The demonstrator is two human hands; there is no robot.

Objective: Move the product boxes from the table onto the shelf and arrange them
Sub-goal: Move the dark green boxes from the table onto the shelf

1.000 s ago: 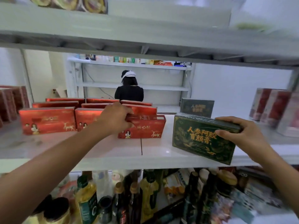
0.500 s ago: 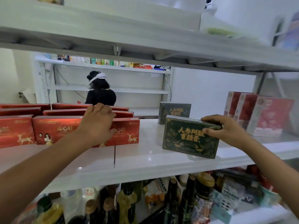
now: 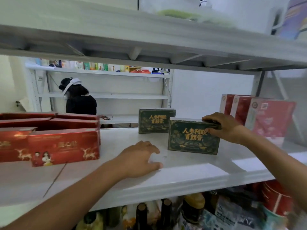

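Soft, even indoor light fills the scene, with no hard shadows. The glossy white shelf board (image 3: 191, 165) shows pale sheen near its front edge. The upper white metal shelf (image 3: 149, 39) bows with wide-angle distortion and smears with motion blur (worst toward the right corner). The dark glass bottles (image 3: 141, 216) below sit dim and unfocused.

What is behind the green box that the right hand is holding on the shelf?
Behind and left of the held green box stands a second green box, upright. The held box covers its lower right corner. The right hand hides whatever is straight behind the top right edge.
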